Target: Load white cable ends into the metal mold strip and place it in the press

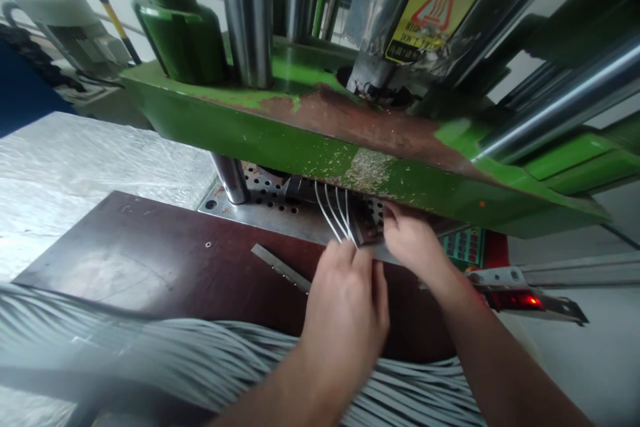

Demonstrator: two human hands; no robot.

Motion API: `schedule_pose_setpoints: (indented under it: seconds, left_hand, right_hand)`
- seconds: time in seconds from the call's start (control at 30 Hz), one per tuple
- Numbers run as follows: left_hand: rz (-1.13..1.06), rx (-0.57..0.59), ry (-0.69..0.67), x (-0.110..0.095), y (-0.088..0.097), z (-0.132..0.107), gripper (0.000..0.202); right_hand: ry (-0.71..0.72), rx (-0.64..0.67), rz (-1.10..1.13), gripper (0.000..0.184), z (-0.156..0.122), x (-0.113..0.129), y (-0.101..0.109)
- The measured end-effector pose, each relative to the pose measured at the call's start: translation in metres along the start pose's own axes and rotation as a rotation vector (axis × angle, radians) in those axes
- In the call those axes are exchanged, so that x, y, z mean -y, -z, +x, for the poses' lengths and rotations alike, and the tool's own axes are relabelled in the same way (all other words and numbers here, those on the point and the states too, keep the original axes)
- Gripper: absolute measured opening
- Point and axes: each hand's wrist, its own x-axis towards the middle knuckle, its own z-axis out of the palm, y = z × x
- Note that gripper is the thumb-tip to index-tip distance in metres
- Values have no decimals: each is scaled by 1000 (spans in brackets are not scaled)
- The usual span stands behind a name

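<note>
My left hand (347, 300) is closed around several thin grey-white cables (327, 213) at the front edge of the press. From its fingers the cables run forward to a dark metal mould (300, 191) on the perforated metal plate (273, 217). My right hand (415, 240) reaches in just to the right, curled, with its fingertips under the green press block (300, 140). Whatever those fingers grip is hidden. A flat metal strip (280, 267) lies on the dark brown board (165, 247), left of my left hand.
A thick bundle of grey cables (225, 347) stretches across the front beneath my forearms. Steel columns (245, 20) rise through the green block. A yellow heat-warning label (433, 3) is above. On the right are a green button panel (463, 247) and a glowing red light (533, 301).
</note>
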Motion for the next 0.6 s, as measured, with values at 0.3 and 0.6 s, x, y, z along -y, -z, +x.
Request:
schedule_pose_setpoints:
  seconds: [0.3,0.6]
  left_hand:
    - [-296,-158,116,-4,-20,-95,18]
    - [-315,-87,114,4,-3,-93,18]
  right_hand:
    - [34,-66,84,43,-22,6,-2]
    - [8,-40,70,44,-17,15,0]
